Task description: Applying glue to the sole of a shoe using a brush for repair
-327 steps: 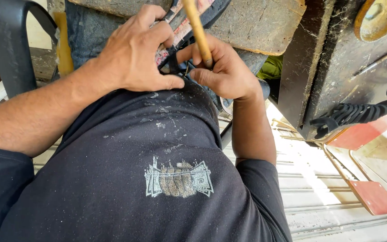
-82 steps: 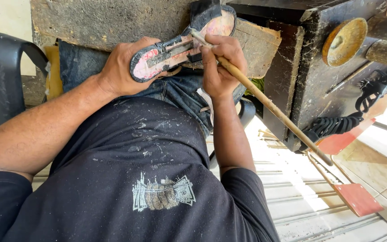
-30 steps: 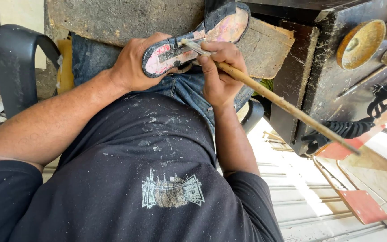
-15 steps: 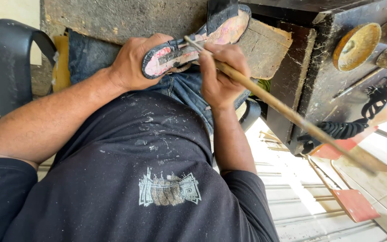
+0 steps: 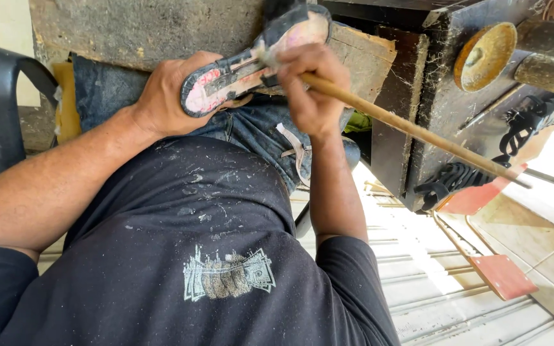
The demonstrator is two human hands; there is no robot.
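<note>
My left hand grips the heel end of an upturned shoe, a black shoe whose sole shows worn pink and cream patches. It rests above my lap on blue jeans. My right hand is closed around a long wooden stick near its tip, and that tip touches the middle of the sole. The stick's shaft runs down to the right, past a dark cabinet.
A dark wooden cabinet stands right of my knees with a round brass disc on it. A black chair arm is at left. A worn wooden slab lies beyond my lap. A corrugated metal floor with a red tile is at lower right.
The stick's far end has swung upward over the last seconds while its tip stays on the sole. Both hands have kept their hold.
</note>
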